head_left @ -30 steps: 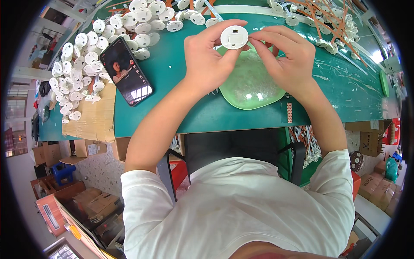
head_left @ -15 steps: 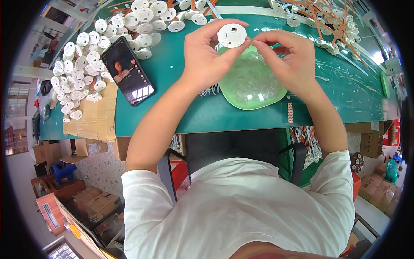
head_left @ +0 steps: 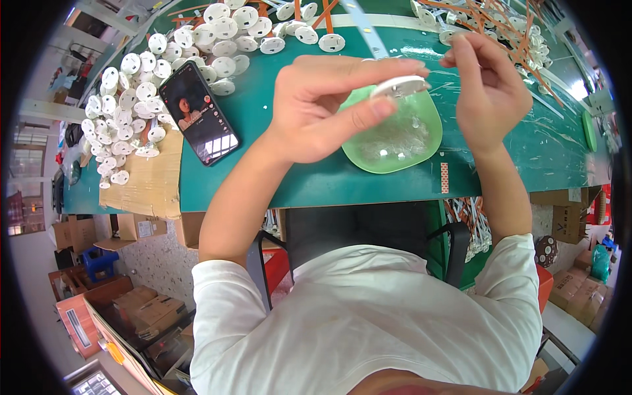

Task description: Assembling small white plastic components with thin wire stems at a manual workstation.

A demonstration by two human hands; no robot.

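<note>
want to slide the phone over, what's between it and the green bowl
In the head view, the left hand and its forearm cross between the phone and the green bowl, with green tabletop visible beside them.

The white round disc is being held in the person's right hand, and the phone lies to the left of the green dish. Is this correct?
Not quite: the head view shows the white round disc held in the person's left hand, not the right. The phone does lie to the left of the green dish.

left hand (head_left: 309, 108): holds tilted white disc (head_left: 407, 83) | right hand (head_left: 488, 99): near, apart
</note>
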